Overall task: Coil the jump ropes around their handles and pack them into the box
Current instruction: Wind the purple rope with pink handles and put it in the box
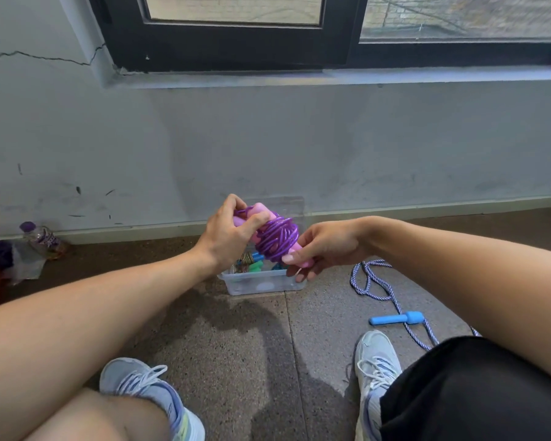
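Observation:
A purple jump rope (275, 238) is wound in a thick bundle around its pink handles, held in the air above a clear plastic box (261, 283). My left hand (228, 233) grips the upper ends of the handles. My right hand (323, 246) pinches the lower pink ends with thumb and fingers. The box stands on the floor near the wall, its lid up behind my hands, and holds several coiled ropes with coloured handles. A blue-and-white braided rope (376, 283) with a blue handle (395, 318) lies loose on the floor to the right.
A plastic bottle (42, 238) and crumpled bags lie by the wall at the left. My two shoes (147, 393) rest on the speckled tile floor in front of me. A grey wall and window sill rise behind the box.

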A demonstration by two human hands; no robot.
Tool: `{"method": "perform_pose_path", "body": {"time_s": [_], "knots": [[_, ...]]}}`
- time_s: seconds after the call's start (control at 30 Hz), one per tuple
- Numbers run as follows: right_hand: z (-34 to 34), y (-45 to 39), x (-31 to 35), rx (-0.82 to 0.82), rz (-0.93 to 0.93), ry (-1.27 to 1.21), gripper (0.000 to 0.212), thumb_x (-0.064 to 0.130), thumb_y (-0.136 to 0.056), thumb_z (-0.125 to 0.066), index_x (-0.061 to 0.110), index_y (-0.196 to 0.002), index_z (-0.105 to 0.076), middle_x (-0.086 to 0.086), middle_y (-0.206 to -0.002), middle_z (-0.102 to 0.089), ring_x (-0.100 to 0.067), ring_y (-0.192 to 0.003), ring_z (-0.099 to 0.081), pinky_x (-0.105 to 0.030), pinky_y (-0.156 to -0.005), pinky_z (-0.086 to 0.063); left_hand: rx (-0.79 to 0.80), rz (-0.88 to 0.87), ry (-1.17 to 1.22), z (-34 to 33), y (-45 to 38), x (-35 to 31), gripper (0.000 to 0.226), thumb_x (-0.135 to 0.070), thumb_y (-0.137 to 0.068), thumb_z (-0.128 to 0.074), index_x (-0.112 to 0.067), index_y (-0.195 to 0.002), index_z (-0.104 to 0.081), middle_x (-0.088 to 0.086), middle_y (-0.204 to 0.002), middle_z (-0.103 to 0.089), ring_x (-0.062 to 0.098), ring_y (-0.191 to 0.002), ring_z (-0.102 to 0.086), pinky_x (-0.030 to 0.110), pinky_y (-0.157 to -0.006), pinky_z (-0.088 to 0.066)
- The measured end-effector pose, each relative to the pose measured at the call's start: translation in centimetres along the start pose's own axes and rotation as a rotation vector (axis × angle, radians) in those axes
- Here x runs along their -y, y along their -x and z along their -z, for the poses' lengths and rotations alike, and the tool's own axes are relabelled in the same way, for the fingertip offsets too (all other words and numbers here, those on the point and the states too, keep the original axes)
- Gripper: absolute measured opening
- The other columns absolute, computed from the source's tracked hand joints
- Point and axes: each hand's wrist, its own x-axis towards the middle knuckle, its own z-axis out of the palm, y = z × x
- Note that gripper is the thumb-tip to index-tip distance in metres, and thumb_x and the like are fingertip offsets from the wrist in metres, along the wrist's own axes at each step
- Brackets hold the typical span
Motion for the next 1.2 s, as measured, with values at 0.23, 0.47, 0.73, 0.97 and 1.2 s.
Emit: {"method": "perform_pose_path", "body": {"time_s": [0.23, 0.47, 0.73, 0.97, 1.2], "knots": [[-0.6, -0.6, -0.1, -0.101, 0.029, 0.116, 0.013, 0.017, -0.091, -0.070, 0.006, -0.098, -0.067, -0.011, -0.090, -0.064, -0.018, -0.074, -0.061, -0.021, -0.065, -0.056, 0.029, -0.028, -0.148, 0.0, 0.0, -0.1, 0.048, -0.068, -0.090, -0.050, -0.020, -0.086, -0.054, 0.001, -0.074, -0.069, 0.005, -0.056, -0.068, 0.031, -0.055, -0.050], [-0.2, -1.4, -0.2, -0.250, 0.072, 0.246, 0.017, 0.025, -0.083, -0.080, 0.011, -0.084, -0.071, -0.004, -0.073, -0.069, -0.020, -0.066, -0.067, -0.028, -0.066, -0.060, 0.010, 0.022, -0.141, 0.1, -0.8, 1.0, 0.054, -0.071, -0.088, -0.051, -0.020, -0.076, -0.063, -0.001, -0.057, -0.066, 0.019, -0.055, -0.063, 0.042, -0.061, -0.056], [-0.6, -2.0, -0.5, -0.220, 0.101, 0.377, 0.032, 0.035, -0.087, -0.075, 0.004, -0.098, -0.072, -0.002, -0.087, -0.076, -0.014, -0.073, -0.065, -0.018, -0.058, -0.051, 0.042, 0.123, -0.103, 0.1, -1.1, 2.2, 0.057, -0.070, -0.087, -0.054, -0.015, -0.072, -0.064, -0.001, -0.052, -0.066, 0.017, -0.045, -0.063, 0.029, -0.050, -0.048], [-0.1, -1.9, -0.9, -0.231, 0.095, 0.413, 0.027, 0.047, -0.092, -0.066, 0.024, -0.078, -0.068, 0.004, -0.077, -0.070, -0.011, -0.067, -0.063, -0.028, -0.062, -0.045, 0.114, 0.367, -0.142, 0.9, -1.7, 3.9, 0.088, -0.094, -0.069, -0.034, -0.016, -0.095, -0.064, 0.013, -0.095, -0.067, 0.034, -0.076, -0.072, 0.047, -0.065, -0.062], [-0.2, 0.4, -1.0, -0.093, 0.149, 0.287, 0.034, 0.039, -0.098, -0.058, 0.035, -0.068, -0.075, -0.004, -0.079, -0.065, -0.013, -0.065, -0.059, -0.024, -0.064, -0.047, 0.188, 0.264, -0.235, 0.3, -1.8, 2.1, 0.071, -0.066, -0.098, -0.028, -0.014, -0.095, -0.075, 0.013, -0.098, -0.073, 0.030, -0.093, -0.066, 0.029, -0.075, -0.047]]}}
